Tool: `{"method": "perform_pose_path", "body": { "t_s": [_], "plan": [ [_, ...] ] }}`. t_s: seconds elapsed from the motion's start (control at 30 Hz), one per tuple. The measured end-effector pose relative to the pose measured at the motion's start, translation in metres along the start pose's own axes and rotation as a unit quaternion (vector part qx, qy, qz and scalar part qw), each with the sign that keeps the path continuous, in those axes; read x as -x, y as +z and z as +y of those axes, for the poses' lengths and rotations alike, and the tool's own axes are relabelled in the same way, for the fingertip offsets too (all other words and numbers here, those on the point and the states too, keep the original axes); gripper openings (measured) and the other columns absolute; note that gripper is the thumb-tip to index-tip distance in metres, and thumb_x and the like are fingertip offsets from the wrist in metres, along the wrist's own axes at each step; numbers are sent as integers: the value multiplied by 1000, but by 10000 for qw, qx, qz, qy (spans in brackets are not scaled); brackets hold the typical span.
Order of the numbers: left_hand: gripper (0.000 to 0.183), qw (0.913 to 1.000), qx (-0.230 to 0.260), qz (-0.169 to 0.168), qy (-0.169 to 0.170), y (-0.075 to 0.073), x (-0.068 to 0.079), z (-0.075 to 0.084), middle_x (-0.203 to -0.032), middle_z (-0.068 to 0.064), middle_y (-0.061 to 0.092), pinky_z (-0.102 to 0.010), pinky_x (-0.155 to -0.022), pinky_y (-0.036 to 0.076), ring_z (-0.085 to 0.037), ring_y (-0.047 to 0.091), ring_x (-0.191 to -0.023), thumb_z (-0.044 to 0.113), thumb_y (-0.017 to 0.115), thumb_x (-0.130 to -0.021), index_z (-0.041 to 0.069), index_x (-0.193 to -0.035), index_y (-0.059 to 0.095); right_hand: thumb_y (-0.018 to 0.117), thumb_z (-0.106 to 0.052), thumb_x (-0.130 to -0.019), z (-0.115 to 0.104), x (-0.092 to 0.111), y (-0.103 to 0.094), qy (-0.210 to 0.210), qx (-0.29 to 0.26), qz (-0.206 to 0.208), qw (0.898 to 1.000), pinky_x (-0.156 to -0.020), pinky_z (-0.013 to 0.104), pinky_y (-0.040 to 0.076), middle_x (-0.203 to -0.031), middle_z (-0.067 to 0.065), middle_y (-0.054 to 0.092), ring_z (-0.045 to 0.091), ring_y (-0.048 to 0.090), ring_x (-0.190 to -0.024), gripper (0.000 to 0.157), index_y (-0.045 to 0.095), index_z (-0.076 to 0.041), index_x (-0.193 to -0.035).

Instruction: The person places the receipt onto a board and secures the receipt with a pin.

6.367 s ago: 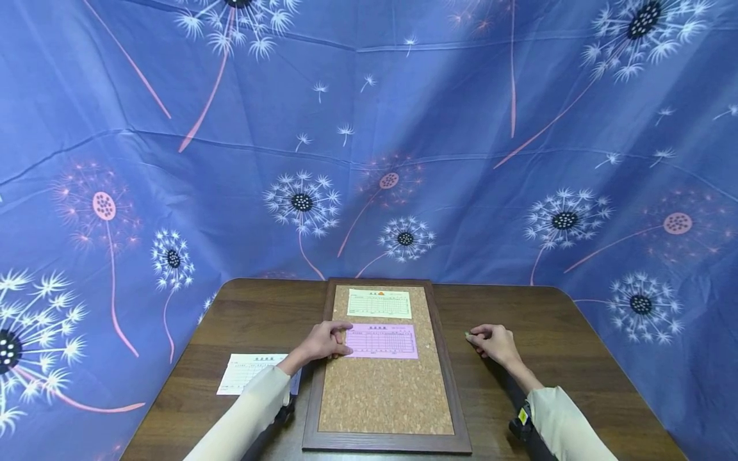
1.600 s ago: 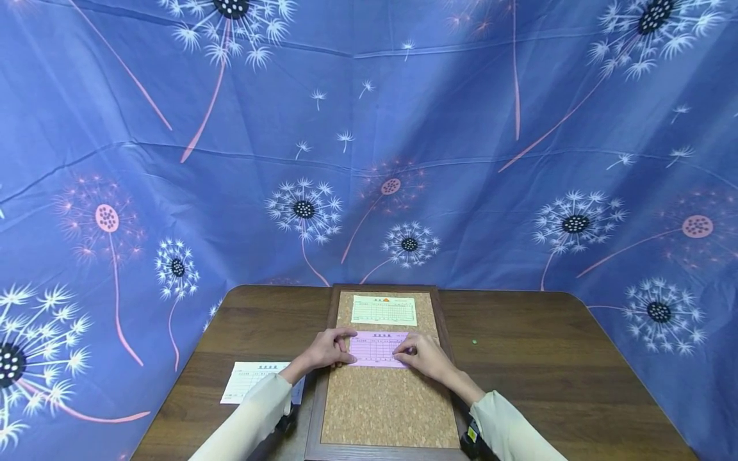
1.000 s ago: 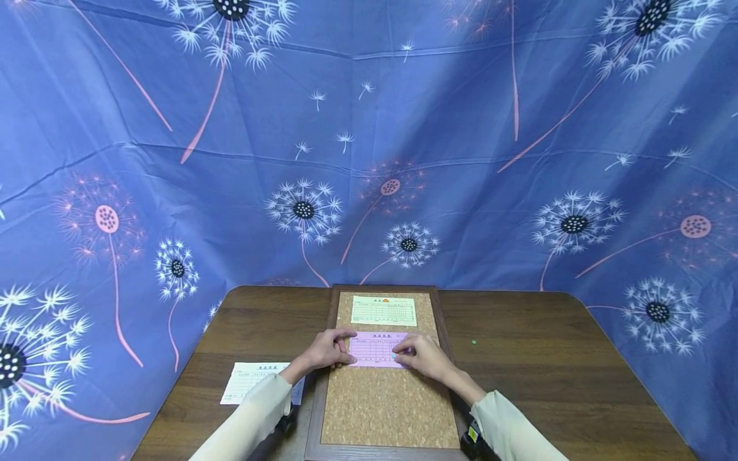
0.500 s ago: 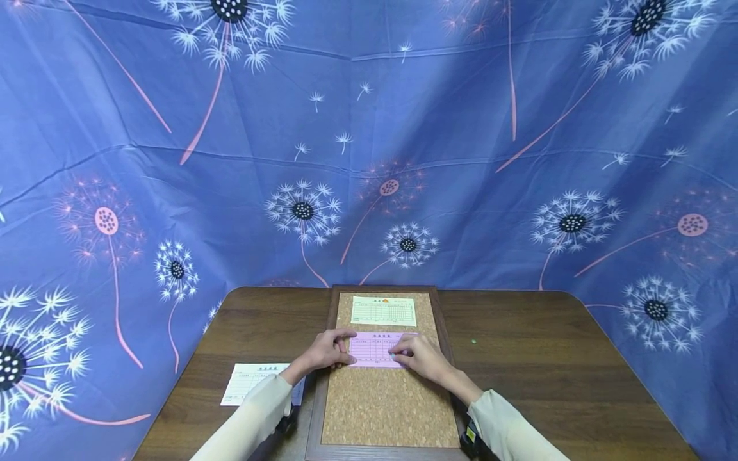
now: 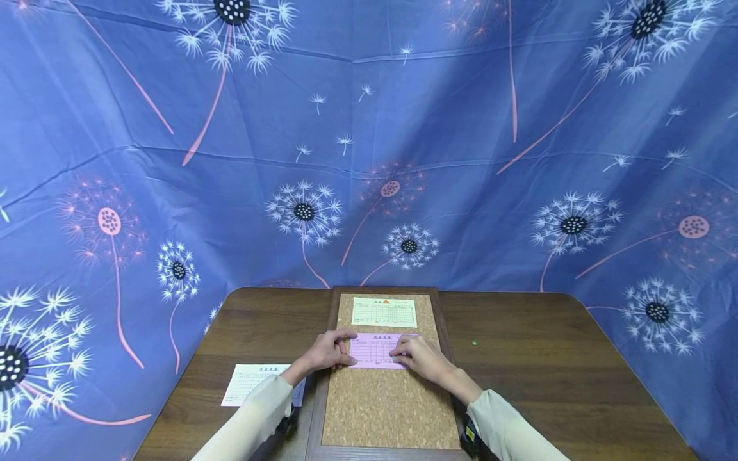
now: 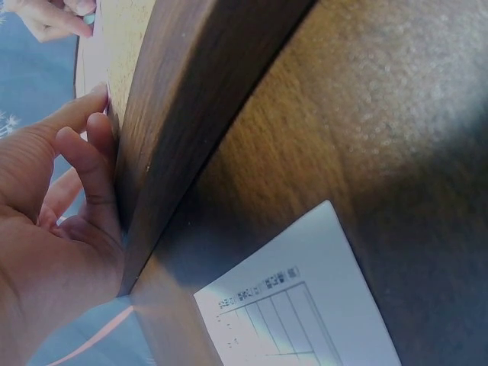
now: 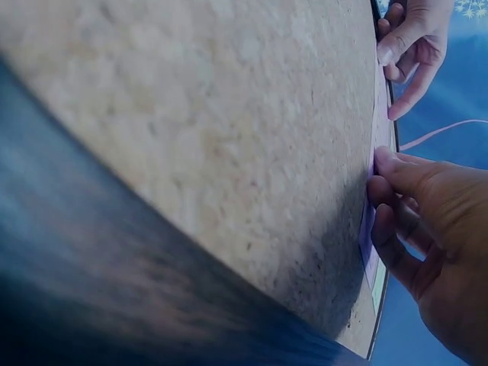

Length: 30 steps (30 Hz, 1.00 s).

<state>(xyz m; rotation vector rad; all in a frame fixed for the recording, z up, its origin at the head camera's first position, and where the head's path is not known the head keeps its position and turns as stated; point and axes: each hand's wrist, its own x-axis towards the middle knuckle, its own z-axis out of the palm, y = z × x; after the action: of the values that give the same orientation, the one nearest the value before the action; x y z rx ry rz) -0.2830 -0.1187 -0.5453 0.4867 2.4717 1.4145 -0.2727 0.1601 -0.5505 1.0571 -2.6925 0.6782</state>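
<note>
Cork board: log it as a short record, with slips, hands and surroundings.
Board: cork, brown frame, on the table
Far slip: green slip, orange spot near its top edge
Near slip: pink slip
Left hand: fingertips at pink slip's left edge
Right hand: pinches small pale-blue thing at pink slip
Left of board: white slip, partly behind left sleeve
Right of board: small green thing

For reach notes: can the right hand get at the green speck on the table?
Likely yes; only the board frame separates the right hand from the green speck, though that hand pinches something small at the pink slip.
</note>
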Motion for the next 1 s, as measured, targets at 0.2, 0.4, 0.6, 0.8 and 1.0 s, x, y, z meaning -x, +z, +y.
{"method": "perform_pose_path", "body": {
  "t_s": [0.2, 0.4, 0.6, 0.8, 1.0],
  "plan": [
    [59, 10000, 15, -21, -18, 1, 0, 1, -72, -3, 57, -18, -44, 43, -7, 52, -49, -2, 82, -78, -6, -133, 61, 77, -14, -89, 4, -1, 3, 36, -100, 124, 9999, -78, 30, 59, -90, -2, 76, 15, 72, -87, 10, 83, -9, -96],
    [60, 9999, 96, -8, -42, 1, 1, 1, -71, -3, 57, -19, -44, 43, -8, 53, -49, -3, 83, -78, -6, -133, 61, 74, -14, -92, 6, 1, 6, 665, -936, 201, 9932, -75, 30, 59, -94, 1, 77, 11, 71, -82, 12, 82, -9, -99],
    [61, 9999, 105, 11, -68, 1, 1, 0, -71, -2, 56, -19, -44, 42, -8, 52, -49, -3, 82, -77, -7, -134, 61, 66, -6, -97, 9, 1, 5, 1066, -1996, 131, 9740, -48, 16, 42, -69, 2, 66, -2, 50, -54, 17, 77, 3, -107],
    [61, 9999, 98, 8, -70, 1, 0, 0, -70, -1, 57, -18, -44, 42, -7, 52, -48, -3, 82, -77, -8, -134, 60, 64, -3, -97, 11, -1, 5, 1209, -2294, 295, 9653, -47, 15, 42, -69, 7, 65, 1, 52, -53, 18, 75, 7, -109],
    [59, 9999, 64, 10, -77, 1, 1, 0, -71, -1, 57, -18, -44, 43, -7, 52, -48, -2, 82, -78, -6, -134, 61, 73, -7, -92, 13, -10, 9, 1338, -1810, 794, 9711, -55, 17, 48, -87, 3, 69, -1, 53, -62, 14, 80, -2, -102]
  ]
}}
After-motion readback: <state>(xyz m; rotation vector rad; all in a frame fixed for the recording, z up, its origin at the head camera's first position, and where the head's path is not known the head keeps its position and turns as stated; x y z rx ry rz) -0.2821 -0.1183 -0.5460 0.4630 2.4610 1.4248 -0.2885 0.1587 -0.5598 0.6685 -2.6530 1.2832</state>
